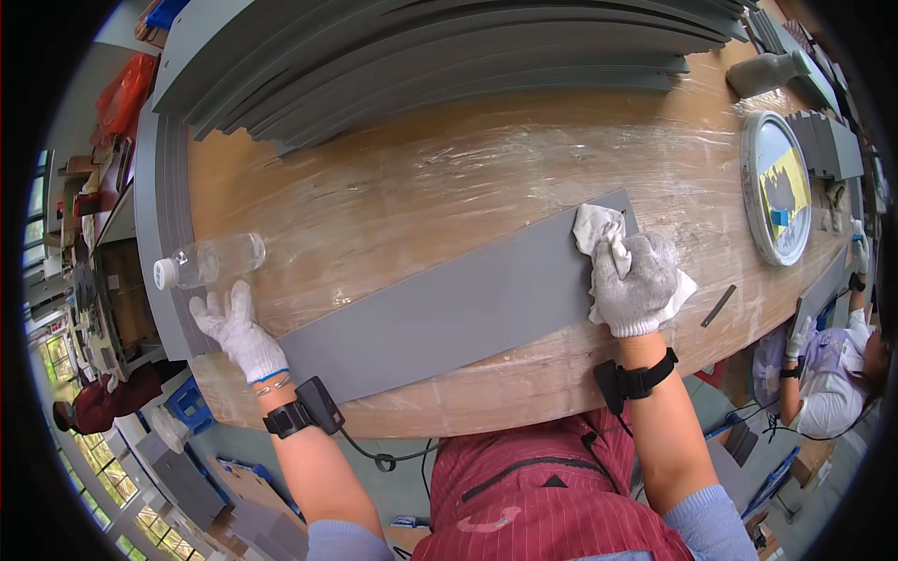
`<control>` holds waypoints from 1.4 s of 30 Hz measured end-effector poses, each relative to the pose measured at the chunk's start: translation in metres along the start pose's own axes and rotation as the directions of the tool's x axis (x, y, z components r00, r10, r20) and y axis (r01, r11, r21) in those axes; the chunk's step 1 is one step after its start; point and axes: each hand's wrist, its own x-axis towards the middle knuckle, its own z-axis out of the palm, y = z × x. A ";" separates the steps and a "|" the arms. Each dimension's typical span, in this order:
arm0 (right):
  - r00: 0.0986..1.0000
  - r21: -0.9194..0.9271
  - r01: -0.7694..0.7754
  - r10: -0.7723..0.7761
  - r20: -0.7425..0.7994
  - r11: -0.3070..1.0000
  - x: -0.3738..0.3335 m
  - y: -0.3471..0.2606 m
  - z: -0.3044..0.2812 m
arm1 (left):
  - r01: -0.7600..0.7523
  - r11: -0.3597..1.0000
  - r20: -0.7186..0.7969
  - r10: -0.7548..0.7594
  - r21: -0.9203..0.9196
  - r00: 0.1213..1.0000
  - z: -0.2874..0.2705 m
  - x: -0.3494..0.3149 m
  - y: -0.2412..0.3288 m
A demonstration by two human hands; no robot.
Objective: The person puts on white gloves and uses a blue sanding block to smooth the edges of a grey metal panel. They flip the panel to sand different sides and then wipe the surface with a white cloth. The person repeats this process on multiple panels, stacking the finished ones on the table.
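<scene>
A long flat grey panel (449,304) lies slantwise across the table before me, its right end farther away than its left. My right hand (638,285), in a whitish knit glove, is closed on a crumpled white cloth (599,229) and presses it on the panel's right end. Part of the cloth shows beyond the glove on both sides. My left hand (238,332), also gloved, is beside the panel's left end with its fingers spread. Just beyond those fingertips a clear plastic bottle (215,262) with a white cap lies on its side; whether they touch it I cannot tell.
Film covers the wooden tabletop (421,187). Stacked grey panels (449,56) fill the far side, and more (164,215) line the left edge. A round white lid (776,187), a dark strip (718,306) and a greyish bottle (767,73) are at right. A co-worker (832,374) works there.
</scene>
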 end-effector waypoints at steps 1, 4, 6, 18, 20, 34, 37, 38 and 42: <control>1.000 0.000 0.004 -0.004 0.006 1.000 0.000 0.000 0.001 | -0.086 0.996 0.029 0.086 -0.011 0.996 0.005 0.010 0.005; 1.000 -0.005 0.013 -0.013 0.007 1.000 0.000 0.001 0.001 | -0.158 0.987 0.026 0.158 0.013 0.987 0.031 0.032 0.013; 1.000 -0.013 0.015 -0.015 -0.004 1.000 -0.001 0.004 0.001 | -0.093 0.995 0.042 0.093 0.019 0.995 0.037 0.041 0.013; 1.000 0.007 -0.007 0.007 -0.028 1.000 -0.003 0.007 0.003 | -0.809 0.136 0.786 -0.374 0.572 0.492 0.048 -0.107 0.117; 0.999 -0.001 -0.013 0.013 -0.040 1.000 -0.003 0.006 0.002 | -0.847 0.096 0.798 -0.402 0.523 0.448 0.055 -0.114 0.119; 0.996 0.006 -0.006 0.007 -0.091 1.000 -0.002 0.003 0.004 | -0.767 0.215 0.769 -0.412 0.604 0.489 0.036 -0.079 0.103; 0.996 -0.039 -0.021 0.017 -0.092 0.999 -0.004 0.004 0.005 | -0.353 0.712 0.709 -0.285 0.607 0.645 0.013 -0.045 0.081; 0.995 -0.034 -0.020 0.017 -0.098 0.999 -0.003 0.003 0.004 | -0.257 0.778 0.634 -0.223 0.574 0.740 0.010 -0.037 0.076; 0.999 -0.051 -0.032 0.030 -0.045 0.998 -0.001 -0.002 0.004 | 0.018 0.998 0.405 -0.043 0.063 0.913 0.006 -0.017 0.045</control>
